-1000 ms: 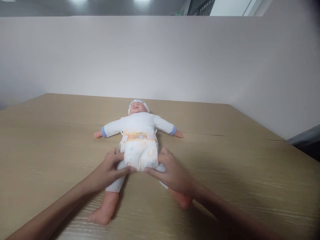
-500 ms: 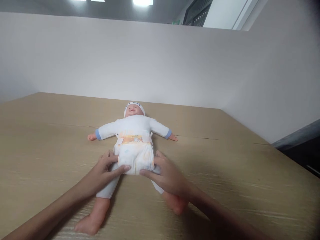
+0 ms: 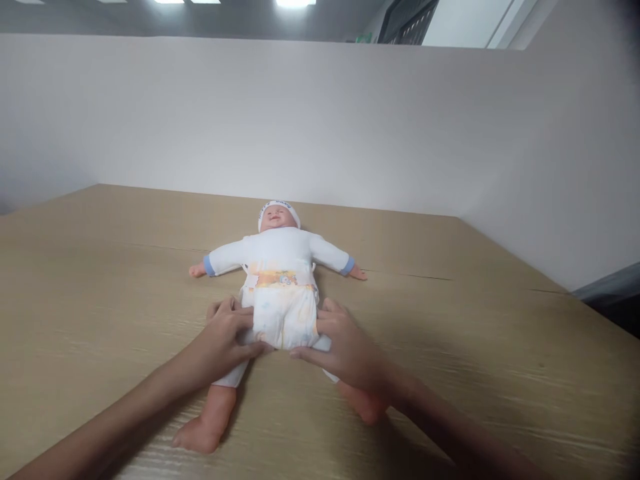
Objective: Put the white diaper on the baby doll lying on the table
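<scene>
A baby doll (image 3: 285,245) in white clothes with blue cuffs and a white headband lies on its back, arms spread, feet toward me. Around its hips sits a white diaper (image 3: 285,317) with an orange printed waistband. My left hand (image 3: 233,335) grips the diaper's leg edge on the left, its thumb along the lower edge at the crotch. On the opposite side my right hand (image 3: 345,343) holds the other leg edge, thumb also pointing in to the crotch. The fingertips are partly hidden by the diaper and the doll's legs.
The doll lies on a wide wood-grain table (image 3: 125,287). A pale partition wall (image 3: 225,113) rises behind the table and along its right side. Something dark (image 3: 617,300) shows beyond the right edge.
The view has shifted, so the doll and hands appear a little farther right. Both thumbs have slid slightly down to the diaper's bottom edge; both hands stay at the leg openings.
</scene>
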`<state>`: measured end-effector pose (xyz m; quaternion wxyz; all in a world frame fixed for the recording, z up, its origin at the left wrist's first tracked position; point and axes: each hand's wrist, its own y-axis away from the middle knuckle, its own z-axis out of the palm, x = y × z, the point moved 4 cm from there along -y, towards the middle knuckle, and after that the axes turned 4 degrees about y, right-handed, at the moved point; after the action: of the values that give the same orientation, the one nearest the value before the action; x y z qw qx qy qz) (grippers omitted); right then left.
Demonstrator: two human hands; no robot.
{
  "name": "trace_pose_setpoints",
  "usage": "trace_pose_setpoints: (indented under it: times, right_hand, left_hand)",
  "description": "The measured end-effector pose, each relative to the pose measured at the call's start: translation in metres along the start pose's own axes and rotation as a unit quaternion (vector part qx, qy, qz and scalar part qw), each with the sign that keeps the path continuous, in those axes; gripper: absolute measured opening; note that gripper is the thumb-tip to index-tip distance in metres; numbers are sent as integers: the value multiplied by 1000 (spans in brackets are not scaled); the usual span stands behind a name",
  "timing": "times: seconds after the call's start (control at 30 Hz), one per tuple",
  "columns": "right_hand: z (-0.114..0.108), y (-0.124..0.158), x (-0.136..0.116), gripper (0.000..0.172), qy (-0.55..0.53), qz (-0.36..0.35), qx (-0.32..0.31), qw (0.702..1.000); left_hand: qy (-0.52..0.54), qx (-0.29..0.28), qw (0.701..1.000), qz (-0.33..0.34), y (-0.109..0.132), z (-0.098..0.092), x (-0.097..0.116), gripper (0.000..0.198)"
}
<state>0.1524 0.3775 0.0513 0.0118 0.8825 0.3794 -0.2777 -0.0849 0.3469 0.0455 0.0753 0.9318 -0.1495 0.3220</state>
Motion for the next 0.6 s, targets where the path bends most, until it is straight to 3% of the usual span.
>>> trace_pose_setpoints:
  times: [0.3, 0.6]
  right_hand:
    - [4, 3, 4, 33, 33, -1, -1, 999]
    - [2, 2, 4, 27, 27, 10, 0, 1000]
  left_hand:
    - [27, 4, 999, 17, 6, -5, -1, 35]
    - [68, 19, 997, 18, 5, -6, -2, 46]
